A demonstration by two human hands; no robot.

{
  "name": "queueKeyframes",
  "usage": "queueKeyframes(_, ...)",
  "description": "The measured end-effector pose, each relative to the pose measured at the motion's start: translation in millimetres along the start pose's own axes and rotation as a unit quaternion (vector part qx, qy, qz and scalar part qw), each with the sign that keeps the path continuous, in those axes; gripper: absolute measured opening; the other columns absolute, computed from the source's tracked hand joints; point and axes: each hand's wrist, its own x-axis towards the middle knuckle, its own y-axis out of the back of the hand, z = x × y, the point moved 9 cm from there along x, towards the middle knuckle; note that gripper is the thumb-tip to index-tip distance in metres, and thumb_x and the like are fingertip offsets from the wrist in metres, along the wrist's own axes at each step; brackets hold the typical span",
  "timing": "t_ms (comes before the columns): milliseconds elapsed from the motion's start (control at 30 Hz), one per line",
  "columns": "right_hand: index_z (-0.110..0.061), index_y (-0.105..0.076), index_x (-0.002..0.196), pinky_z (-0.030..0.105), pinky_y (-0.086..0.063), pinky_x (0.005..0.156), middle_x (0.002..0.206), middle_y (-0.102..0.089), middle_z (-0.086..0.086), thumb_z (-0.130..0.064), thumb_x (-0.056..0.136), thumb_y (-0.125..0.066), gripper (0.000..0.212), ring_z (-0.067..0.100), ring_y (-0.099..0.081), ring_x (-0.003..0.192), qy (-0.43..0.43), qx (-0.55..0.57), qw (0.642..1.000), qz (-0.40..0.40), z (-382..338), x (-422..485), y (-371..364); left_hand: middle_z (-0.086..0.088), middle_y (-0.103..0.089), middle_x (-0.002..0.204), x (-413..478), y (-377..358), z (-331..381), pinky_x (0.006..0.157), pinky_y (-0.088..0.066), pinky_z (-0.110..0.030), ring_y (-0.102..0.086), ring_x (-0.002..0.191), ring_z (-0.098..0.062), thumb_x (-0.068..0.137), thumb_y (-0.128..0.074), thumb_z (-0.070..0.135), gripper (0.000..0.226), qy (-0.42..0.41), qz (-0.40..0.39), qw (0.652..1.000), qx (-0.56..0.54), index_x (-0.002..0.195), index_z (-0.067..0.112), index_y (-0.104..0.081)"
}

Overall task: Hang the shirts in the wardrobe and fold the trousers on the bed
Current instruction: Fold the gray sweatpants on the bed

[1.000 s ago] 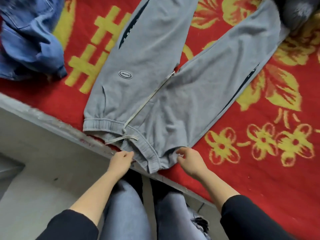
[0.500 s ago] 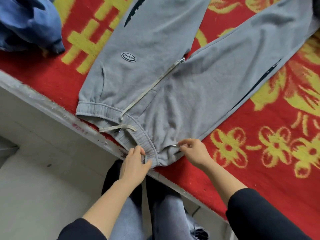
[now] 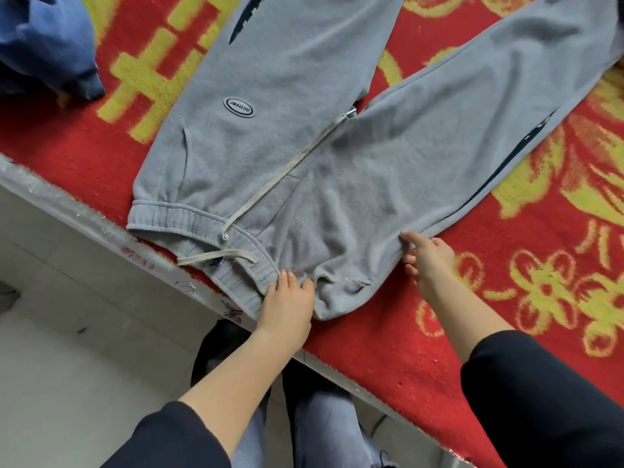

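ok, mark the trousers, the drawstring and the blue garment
trousers (image 3: 371,184), head view, grey cloth between crotch and waistband
drawstring (image 3: 287,170), head view, midway along the long cord
blue garment (image 3: 44,52), head view, middle of the bunched cloth

One head-worn camera looked steeply down and forward from over the near edge of the bed (image 3: 371,352), close above the trousers (image 3: 337,170), with floor (image 3: 67,366) at lower left.

Right hand (image 3: 429,261) off the waistband corner (image 3: 334,305), now farther along the grey trousers' (image 3: 337,163) edge, perhaps pinching it.
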Motion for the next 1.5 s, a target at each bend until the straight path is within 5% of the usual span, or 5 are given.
queueKeyframes(233, -0.012, -0.052, 0.064, 0.014, -0.033, 0.035, 0.04, -0.046, -0.003, -0.008, 0.077, -0.065, 0.019, 0.006, -0.041, 0.028, 0.035, 0.09, 0.995, 0.018, -78, -8, -37, 0.014, -0.035, 0.048, 10, 60, -92, 0.043, -0.027, -0.026, -0.041, 0.041, -0.013, 0.046, -0.055, 0.013, 0.009, 0.063, -0.091, 0.877, -0.467, 0.045, 0.016, -0.046)
queueKeyframes(700, -0.009, -0.044, 0.062, 0.032, -0.037, 0.051, 0.059, -0.041, 0.01, -0.011, 0.08, -0.06, 0.023, 0.021, -0.043, 0.049, 0.278, -0.014, 0.958, -0.072, -259, -95, -288, -0.001, -0.061, 0.052, 30, 85, -275, 0.049, -0.047, -0.023, -0.061, 0.048, -0.014, 0.053, -0.06, -0.006, 0.018, 0.194, -0.012, 0.668, -0.718, 0.057, 0.012, -0.062)
queueKeyframes(1033, -0.013, -0.063, 0.114, 0.022, -0.045, 0.067, 0.107, -0.065, 0.005, -0.014, 0.085, -0.058, 0.029, 0.016, -0.061, 0.088, 0.264, -0.267, 0.921, -0.1, -158, -88, -329, 0.0, -0.055, 0.1, 44, 76, -336, 0.073, -0.039, -0.035, -0.05, 0.095, -0.022, 0.071, -0.066, 0.024, 0.037, 0.233, 0.079, 0.875, -0.416, 0.105, 0.02, -0.05)
queueKeyframes(1200, -0.009, -0.045, 0.115, 0.04, -0.042, 0.091, 0.117, -0.046, 0.011, -0.032, 0.077, -0.071, 0.051, 0.031, -0.051, 0.104, 0.2, -0.21, 0.943, 0.161, -116, -81, -226, -0.004, -0.052, 0.129, 71, 101, -327, 0.09, -0.037, -0.034, -0.047, 0.12, -0.026, 0.084, -0.059, 0.037, 0.052, 0.184, 0.129, 0.846, -0.484, 0.131, 0.024, -0.043)
queueKeyframes(1500, -0.009, -0.058, 0.113, 0.034, -0.051, 0.086, 0.113, -0.065, 0.004, -0.023, 0.077, -0.076, 0.042, 0.019, -0.063, 0.098, 0.054, -0.088, 0.994, -0.021, -49, -68, -251, -0.019, -0.061, 0.121, 92, 120, -309, 0.078, -0.038, -0.036, -0.057, 0.104, -0.042, 0.093, -0.045, 0.018, 0.062, 0.154, 0.128, 0.915, -0.35, 0.148, 0.032, -0.019)
